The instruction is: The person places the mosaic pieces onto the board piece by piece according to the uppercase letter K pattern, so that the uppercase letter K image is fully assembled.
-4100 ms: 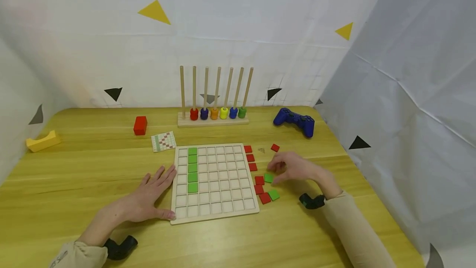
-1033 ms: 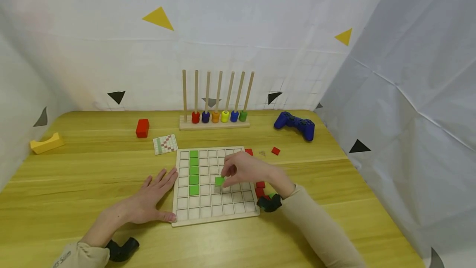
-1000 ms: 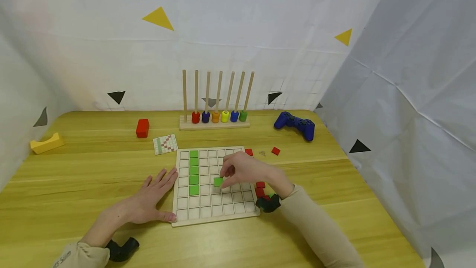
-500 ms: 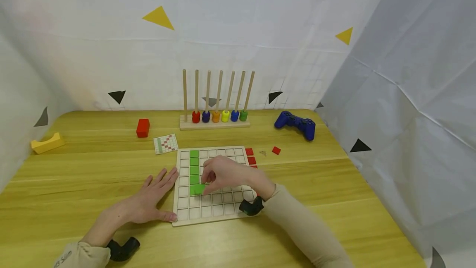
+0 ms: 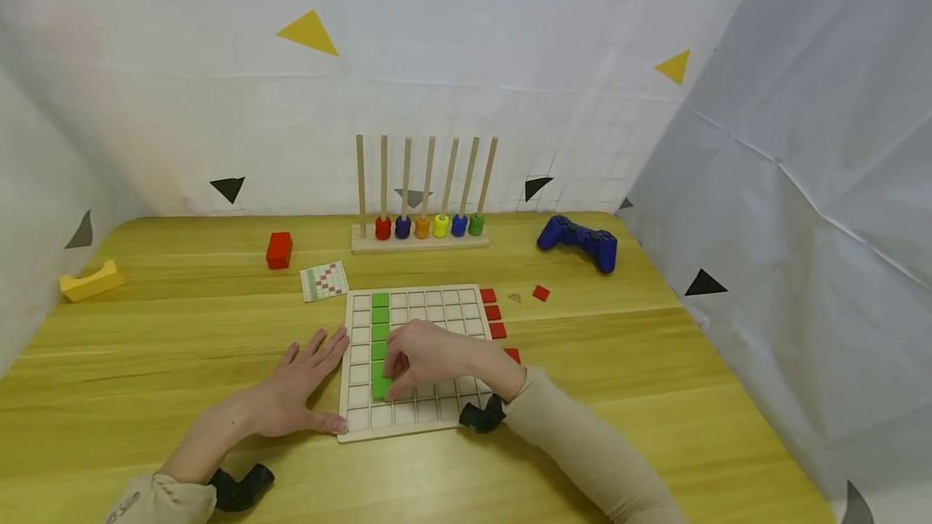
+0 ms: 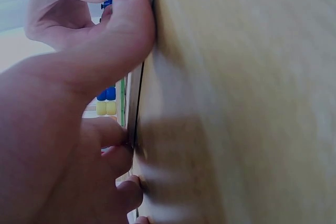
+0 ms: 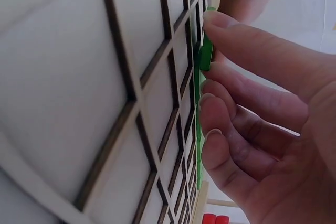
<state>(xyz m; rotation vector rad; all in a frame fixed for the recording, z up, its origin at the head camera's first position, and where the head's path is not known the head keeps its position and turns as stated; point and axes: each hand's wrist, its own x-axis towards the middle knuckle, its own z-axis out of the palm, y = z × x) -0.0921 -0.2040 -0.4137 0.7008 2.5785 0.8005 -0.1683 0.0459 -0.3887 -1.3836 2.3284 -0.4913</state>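
Observation:
My right hand (image 5: 433, 352) pinches a green square tile (image 7: 207, 53) between thumb and forefinger. In the right wrist view the tile stands slightly proud of the wooden grid board (image 5: 422, 429), at its second column from the left. In the head view this tile lies just below a line of several green tiles (image 5: 380, 315) set in that column, and the fingers partly cover it. My left hand (image 5: 280, 401) lies spread at the board's left side, fingertips and thumb touching its edge. The left wrist view shows that thumb against the board's rim.
Several red tiles (image 5: 493, 312) lie along the board's right edge; a single red tile (image 5: 541, 293) is farther off. A pattern card (image 5: 324, 281), a red block (image 5: 279, 251), a yellow block (image 5: 93, 281), a peg rack with beads (image 5: 420, 242) and a blue game controller (image 5: 578, 242) surround the board.
My right hand took up a green tile from the table at the right and carried it left over the board, then slightly toward me along the green column. My left hand has stayed put.

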